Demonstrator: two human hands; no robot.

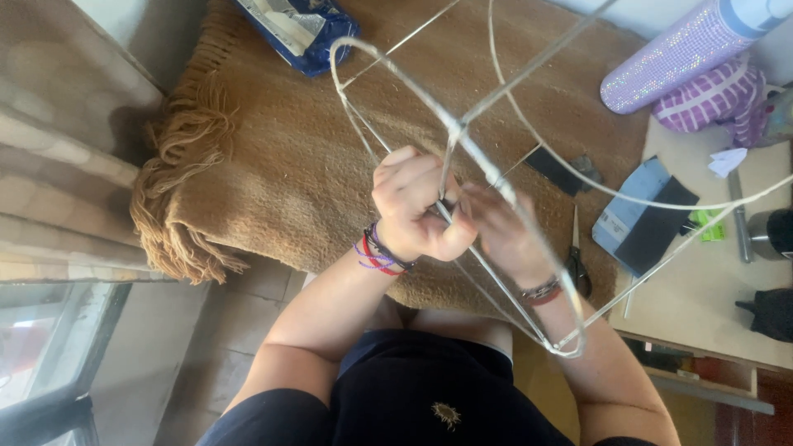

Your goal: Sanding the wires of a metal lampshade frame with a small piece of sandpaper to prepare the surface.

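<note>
Bare silver wire forms a large lampshade-like frame (462,124) that fills the middle of the view, its rings and struts meeting at a joint just above the hands. The left hand (417,206) sits at the centre, fingers curled tight into a fist around a strut of the frame, with coloured thread bracelets (376,252) on its wrist. The right hand (504,231) lies just beside it at 3 o'clock, fingers bent and pinching the same wire where the two hands meet; a dark band (541,291) circles that wrist. Under the frame spreads a tan woven rug (273,157) with a fringe at 9 o'clock. A blue packet (301,29) lies at 11 o'clock. A sparkly lilac roll (677,54) rests at 1 o'clock, and scissors (576,256) lie on the rug near the right wrist, at 4 o'clock.
</note>
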